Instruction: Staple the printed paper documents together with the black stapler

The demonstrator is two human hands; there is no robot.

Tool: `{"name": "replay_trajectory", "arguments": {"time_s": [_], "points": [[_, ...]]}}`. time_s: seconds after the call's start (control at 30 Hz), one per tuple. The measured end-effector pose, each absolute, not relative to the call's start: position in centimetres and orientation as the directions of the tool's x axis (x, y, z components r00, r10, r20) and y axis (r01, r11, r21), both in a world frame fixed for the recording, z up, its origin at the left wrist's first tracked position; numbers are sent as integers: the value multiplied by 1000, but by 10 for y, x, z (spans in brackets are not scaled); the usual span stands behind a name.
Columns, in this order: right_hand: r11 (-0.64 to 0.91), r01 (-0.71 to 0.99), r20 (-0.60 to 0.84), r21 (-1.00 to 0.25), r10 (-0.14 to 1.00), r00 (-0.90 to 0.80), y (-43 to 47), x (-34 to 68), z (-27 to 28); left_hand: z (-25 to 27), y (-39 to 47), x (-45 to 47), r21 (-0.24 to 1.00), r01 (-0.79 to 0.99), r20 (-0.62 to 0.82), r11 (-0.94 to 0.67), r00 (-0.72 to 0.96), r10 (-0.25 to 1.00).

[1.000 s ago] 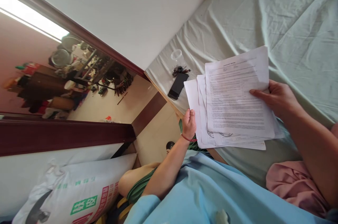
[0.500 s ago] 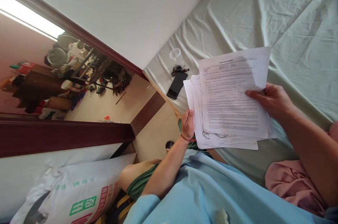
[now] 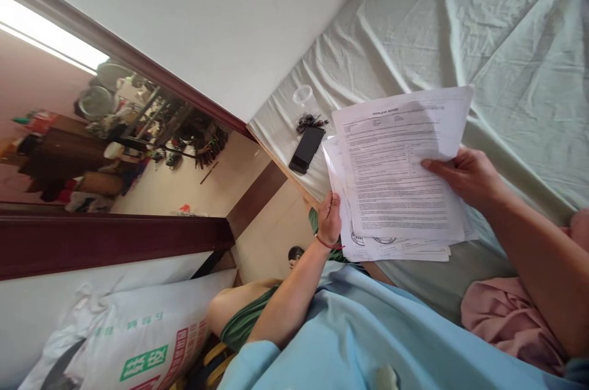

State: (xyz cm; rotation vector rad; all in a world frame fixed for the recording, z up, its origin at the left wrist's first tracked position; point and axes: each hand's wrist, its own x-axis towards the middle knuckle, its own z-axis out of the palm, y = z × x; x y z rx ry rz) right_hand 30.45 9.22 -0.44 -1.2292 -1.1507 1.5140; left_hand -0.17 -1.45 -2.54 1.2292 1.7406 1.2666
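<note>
Several printed sheets of paper [image 3: 391, 175] are held in front of me over the bed edge, overlapping unevenly. The top sheet carries dense small text, and round stamps show on a sheet below it. My right hand [image 3: 472, 175] grips the upper sheets at their right side, its thumb on top and its fingers hidden behind. My left hand [image 3: 329, 218], with a red string at the wrist, is closed on the left edge of the lower sheets. Left of the papers, a black phone [image 3: 307, 149] lies on the bed, apart from both hands.
Beside the phone are dark coiled earphones or a cable [image 3: 310, 122] and a clear plastic cup [image 3: 304, 95]. A pale sheet [image 3: 405, 28] covers the bed. Pink cloth [image 3: 510, 322] lies at right, and a white printed sack [image 3: 151, 322] stands at lower left.
My right hand has shifted slightly left and tilted the upper sheets, whose top left corner now reaches further left over the lower sheets. My left hand keeps its hold.
</note>
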Motion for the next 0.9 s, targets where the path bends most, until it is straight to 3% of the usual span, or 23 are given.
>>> {"name": "replay_trajectory", "arguments": {"time_s": [0.43, 0.73, 0.9], "points": [[-189, -64, -176, -980, 969, -175, 91, 307, -5, -13, -14, 1, 881, 471, 87, 44, -254, 963], [-223, -7, -222, -975, 972, -75, 94, 308, -9, -19, -14, 1, 896, 442, 92, 51, -297, 951], [-254, 45, -258, -966, 958, -129, 96, 312, -10, -18, -15, 2, 897, 439, 97, 56, -318, 943]]}}
